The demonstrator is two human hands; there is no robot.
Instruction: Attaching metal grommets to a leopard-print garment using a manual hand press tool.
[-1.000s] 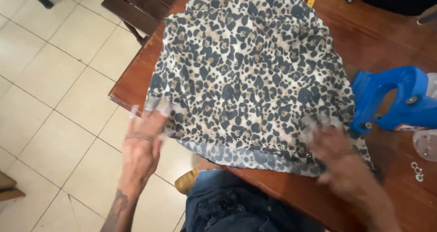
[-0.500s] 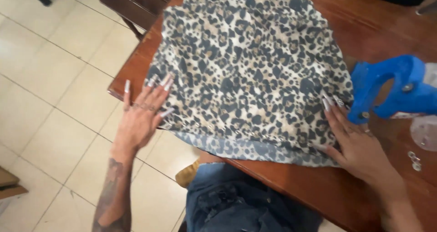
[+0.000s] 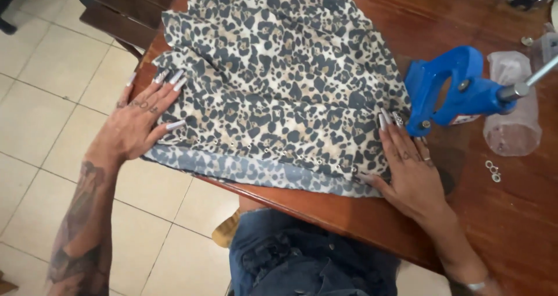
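Flat on the wooden surface (image 3: pixel 511 214) lies the leopard-print garment (image 3: pixel 279 81), its eyelet-studded hem running left to right between both hands. Left hand (image 3: pixel 136 124) rests spread, palm down, on its left corner; right hand (image 3: pixel 410 168) presses flat on its right corner, beside the blue press (image 3: pixel 447 90). The garment's far end is cut off.

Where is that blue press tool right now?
The blue press stands on the wooden table, at the leopard-print fabric's right edge, just beyond the right hand.
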